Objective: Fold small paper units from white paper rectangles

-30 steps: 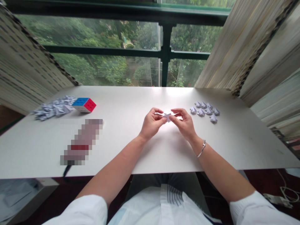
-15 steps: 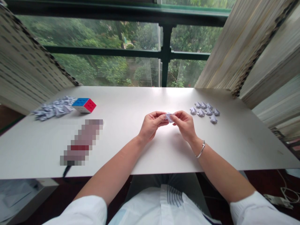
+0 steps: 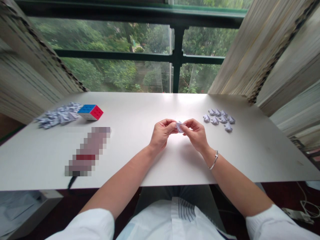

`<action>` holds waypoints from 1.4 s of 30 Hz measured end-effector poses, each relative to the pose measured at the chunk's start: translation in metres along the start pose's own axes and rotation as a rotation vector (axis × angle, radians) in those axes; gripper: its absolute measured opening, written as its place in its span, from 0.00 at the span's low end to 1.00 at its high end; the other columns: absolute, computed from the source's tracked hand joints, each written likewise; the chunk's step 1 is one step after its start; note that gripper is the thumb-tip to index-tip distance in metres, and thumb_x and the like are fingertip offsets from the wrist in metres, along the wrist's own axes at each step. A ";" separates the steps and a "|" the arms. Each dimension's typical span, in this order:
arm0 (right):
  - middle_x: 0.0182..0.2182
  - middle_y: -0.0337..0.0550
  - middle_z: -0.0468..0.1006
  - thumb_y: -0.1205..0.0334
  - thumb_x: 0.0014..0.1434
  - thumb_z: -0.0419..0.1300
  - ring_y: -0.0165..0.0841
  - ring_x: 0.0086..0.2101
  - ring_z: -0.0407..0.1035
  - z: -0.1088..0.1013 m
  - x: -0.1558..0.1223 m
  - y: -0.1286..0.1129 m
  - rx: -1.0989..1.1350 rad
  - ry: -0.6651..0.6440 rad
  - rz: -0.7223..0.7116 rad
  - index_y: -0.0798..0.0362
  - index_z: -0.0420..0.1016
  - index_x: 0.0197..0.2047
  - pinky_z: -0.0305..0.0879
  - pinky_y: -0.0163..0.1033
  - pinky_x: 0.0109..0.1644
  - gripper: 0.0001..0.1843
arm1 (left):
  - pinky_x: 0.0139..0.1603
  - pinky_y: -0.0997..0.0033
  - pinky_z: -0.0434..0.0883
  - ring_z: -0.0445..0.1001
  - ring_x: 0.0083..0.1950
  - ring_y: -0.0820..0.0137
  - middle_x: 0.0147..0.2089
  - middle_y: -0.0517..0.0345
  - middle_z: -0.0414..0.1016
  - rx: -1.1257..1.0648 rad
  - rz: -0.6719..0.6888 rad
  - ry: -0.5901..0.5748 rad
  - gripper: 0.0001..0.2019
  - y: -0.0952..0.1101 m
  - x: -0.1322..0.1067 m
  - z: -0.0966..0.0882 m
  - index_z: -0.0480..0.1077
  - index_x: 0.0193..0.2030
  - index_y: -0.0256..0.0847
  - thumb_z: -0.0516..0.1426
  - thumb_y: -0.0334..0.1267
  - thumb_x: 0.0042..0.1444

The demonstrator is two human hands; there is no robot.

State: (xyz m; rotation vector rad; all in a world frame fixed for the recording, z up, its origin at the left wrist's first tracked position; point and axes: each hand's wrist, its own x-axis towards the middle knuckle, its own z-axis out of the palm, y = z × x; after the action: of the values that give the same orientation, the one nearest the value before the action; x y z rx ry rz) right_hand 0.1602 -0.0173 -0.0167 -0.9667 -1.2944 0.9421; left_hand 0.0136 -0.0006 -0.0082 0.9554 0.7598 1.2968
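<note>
A small folded white paper piece (image 3: pixel 179 127) is held between both hands above the middle of the white table. My left hand (image 3: pixel 162 132) pinches its left side between thumb and fingers. On the other side, the thumb and fingers of my right hand (image 3: pixel 195 132) grip its right part, the thumb lying across the front. The fingertips hide much of the paper. Several folded paper pieces (image 3: pixel 219 119) lie in a group to the right of my right hand. Farther off at the left is a larger heap of folded white paper (image 3: pixel 58 115).
A puzzle cube (image 3: pixel 90 112) with blue and red faces sits beside the left heap. Nearer to me lies a long pixelated object (image 3: pixel 88 150) with a dark strap over the edge of the white table (image 3: pixel 140 156). A window and curtains stand behind.
My right thumb has shifted slightly left across the paper piece, and the paper's angle looks a little different. Both hands keep their grip in nearly the same place.
</note>
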 end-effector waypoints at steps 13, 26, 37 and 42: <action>0.31 0.40 0.78 0.57 0.55 0.66 0.30 0.29 0.71 0.003 -0.005 0.006 -0.135 0.021 -0.192 0.51 0.77 0.34 0.67 0.34 0.28 0.07 | 0.37 0.68 0.74 0.75 0.29 0.72 0.29 0.56 0.78 0.045 0.016 0.065 0.14 -0.001 -0.005 0.004 0.74 0.34 0.34 0.68 0.41 0.44; 0.31 0.40 0.76 0.62 0.58 0.63 0.29 0.29 0.71 -0.007 -0.002 0.000 -0.339 -0.105 -0.386 0.51 0.77 0.35 0.71 0.34 0.29 0.03 | 0.34 0.70 0.73 0.75 0.28 0.73 0.29 0.56 0.78 0.058 -0.007 0.036 0.15 -0.001 -0.001 -0.004 0.75 0.34 0.33 0.70 0.40 0.42; 0.33 0.42 0.77 0.61 0.59 0.62 0.29 0.31 0.72 -0.011 0.000 -0.003 -0.353 -0.174 -0.372 0.51 0.80 0.37 0.73 0.34 0.30 0.06 | 0.34 0.70 0.73 0.75 0.29 0.72 0.29 0.55 0.78 0.149 0.025 0.026 0.14 0.003 0.001 -0.007 0.76 0.32 0.34 0.70 0.40 0.42; 0.31 0.42 0.76 0.50 0.57 0.63 0.30 0.30 0.70 -0.011 0.004 -0.008 -0.083 -0.140 -0.019 0.53 0.79 0.33 0.72 0.34 0.28 0.14 | 0.33 0.71 0.71 0.73 0.28 0.73 0.29 0.56 0.77 0.214 0.074 -0.001 0.13 0.012 0.001 -0.008 0.75 0.32 0.34 0.69 0.40 0.43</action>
State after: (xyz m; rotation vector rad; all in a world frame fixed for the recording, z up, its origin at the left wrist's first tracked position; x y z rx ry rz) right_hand 0.1714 -0.0167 -0.0088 -0.9643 -1.4675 0.9620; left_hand 0.0018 0.0018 -0.0011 1.1646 0.8821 1.2962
